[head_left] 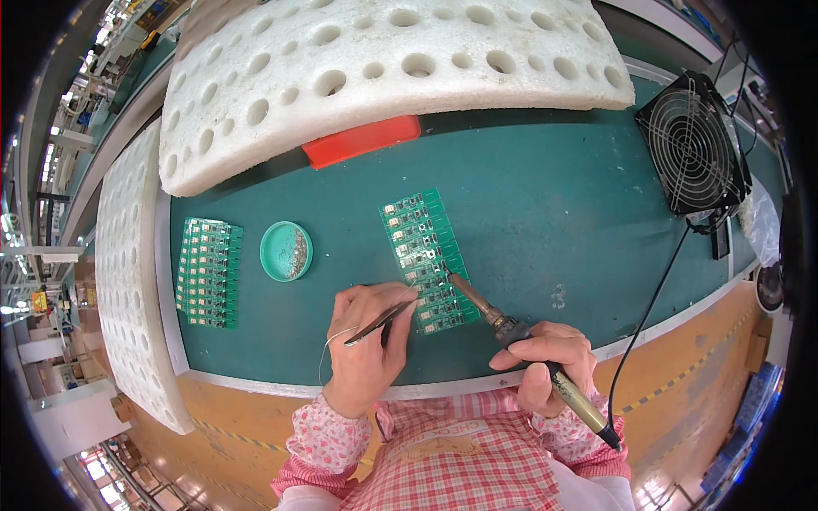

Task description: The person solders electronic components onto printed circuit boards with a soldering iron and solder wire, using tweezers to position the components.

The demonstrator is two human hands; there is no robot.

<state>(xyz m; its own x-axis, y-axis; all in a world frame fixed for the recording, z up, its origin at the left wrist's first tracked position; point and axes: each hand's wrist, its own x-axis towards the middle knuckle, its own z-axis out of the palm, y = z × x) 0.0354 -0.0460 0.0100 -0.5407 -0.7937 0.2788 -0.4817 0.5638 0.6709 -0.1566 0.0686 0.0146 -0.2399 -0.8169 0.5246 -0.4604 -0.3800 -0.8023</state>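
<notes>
A green circuit board panel with rows of small parts lies on the green mat in front of me. My right hand grips a soldering iron, its tip at the panel's right half. Closed around dark tweezers, my left hand rests by the panel's lower left edge, the tweezer points near it. A thin solder wire curves down beside the left hand. Left of the panel stands a round green dish holding small metallic parts. Farther left lie more circuit board panels.
A white foam block with round holes spans the far side, over a red tray. Another holed foam sheet stands along the left edge. At the far right is a black fan. The iron's black cord runs toward it.
</notes>
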